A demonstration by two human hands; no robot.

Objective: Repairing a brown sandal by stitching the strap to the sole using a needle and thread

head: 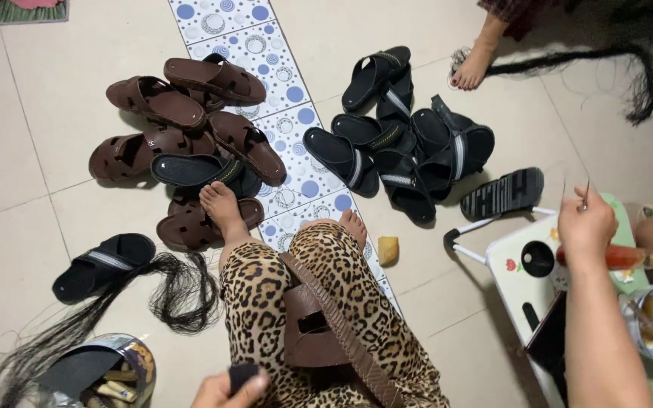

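While laid across the leopard-print lap, brown leather sandal upper with a braided strap, not yet on any sole as far as can be seen, so probably the piece in work. Down at the bottom edge, left hand, fingers closed around a small black piece, just beside that upper. Over on the other side, right hand raised above the white folding table, fingertips pinched on a thin metal needle; any thread in it too fine to make out. Ahead on the tiled floor, a heap of brown leather sandals, near the bare feet, and well apart from it a heap of black strapped sandals, all looking finished. Off alone to the left, a single black sandal, touching a loose bundle of black thread. Judging by those heaps, plenty done already, one upper in the lap left to complete. Top of view, another person's bare foot, well clear of both hands.
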